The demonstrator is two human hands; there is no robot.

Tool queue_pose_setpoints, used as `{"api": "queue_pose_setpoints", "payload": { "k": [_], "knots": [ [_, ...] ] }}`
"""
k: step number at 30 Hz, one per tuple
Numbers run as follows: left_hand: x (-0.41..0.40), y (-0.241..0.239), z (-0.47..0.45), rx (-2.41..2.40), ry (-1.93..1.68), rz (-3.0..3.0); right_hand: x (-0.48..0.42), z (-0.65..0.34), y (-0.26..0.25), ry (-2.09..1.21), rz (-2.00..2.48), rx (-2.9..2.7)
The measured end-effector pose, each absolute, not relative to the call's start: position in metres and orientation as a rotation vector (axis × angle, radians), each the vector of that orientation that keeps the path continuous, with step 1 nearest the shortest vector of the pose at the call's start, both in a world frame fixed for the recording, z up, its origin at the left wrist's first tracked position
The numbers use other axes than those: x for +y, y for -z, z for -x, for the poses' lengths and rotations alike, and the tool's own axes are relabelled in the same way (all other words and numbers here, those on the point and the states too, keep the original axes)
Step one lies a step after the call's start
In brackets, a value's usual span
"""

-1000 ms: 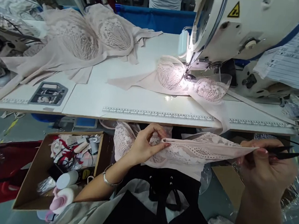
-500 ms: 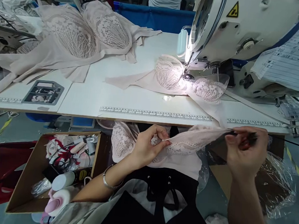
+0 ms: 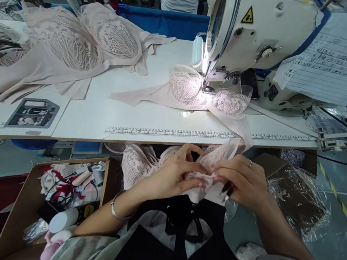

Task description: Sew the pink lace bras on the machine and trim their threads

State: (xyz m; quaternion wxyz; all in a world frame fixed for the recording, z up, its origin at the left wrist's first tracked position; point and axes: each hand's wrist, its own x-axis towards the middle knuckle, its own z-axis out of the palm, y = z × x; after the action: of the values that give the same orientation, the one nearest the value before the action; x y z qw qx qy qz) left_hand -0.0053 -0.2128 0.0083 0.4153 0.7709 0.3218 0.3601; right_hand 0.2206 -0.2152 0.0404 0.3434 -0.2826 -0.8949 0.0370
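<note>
Pink lace piece (image 3: 202,171): bunched in the lap area, just below the front edge of the sewing table (image 3: 102,113), between both hands.

Left hand (image 3: 172,174): thumb and fingers are pinched together on the lace piece from its left side. A silver bracelet (image 3: 117,212) sits on the wrist.

Right hand (image 3: 242,180): its fingertips clamp the same piece from the right, touching the fingertips of the left hand. Black snips (image 3: 226,189) are tucked under the palm, tips pointing down.

A fabric strip runs from the lap over the table edge to a second lace bra (image 3: 192,89), which lies lit under the sewing machine (image 3: 261,32). A stack of lace bras (image 3: 78,40) rests at the far left of the table. An open cardboard box (image 3: 10,217) of oddments stands on the floor to the person's left.
</note>
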Motion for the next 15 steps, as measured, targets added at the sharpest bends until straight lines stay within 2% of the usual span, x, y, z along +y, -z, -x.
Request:
{"api": "queue_pose_setpoints", "payload": {
  "k": [4,7,10,15],
  "knots": [
    [-0.202,-0.042,0.029,0.578,-0.764,-2.164,-0.225,-0.231,-0.068,-0.508,0.845,-2.384],
    [-0.197,-0.053,0.037,0.595,-0.584,-1.955,-0.218,-0.237,-0.072,-0.878,0.946,-2.396],
    [-0.192,-0.046,0.035,0.664,-0.409,-1.630,-0.202,-0.238,-0.063,-1.182,0.798,-2.355],
    [-0.181,-0.025,0.032,0.612,-0.389,-1.414,-0.185,-0.229,-0.033,-1.642,0.830,-2.074]
  ]
}}
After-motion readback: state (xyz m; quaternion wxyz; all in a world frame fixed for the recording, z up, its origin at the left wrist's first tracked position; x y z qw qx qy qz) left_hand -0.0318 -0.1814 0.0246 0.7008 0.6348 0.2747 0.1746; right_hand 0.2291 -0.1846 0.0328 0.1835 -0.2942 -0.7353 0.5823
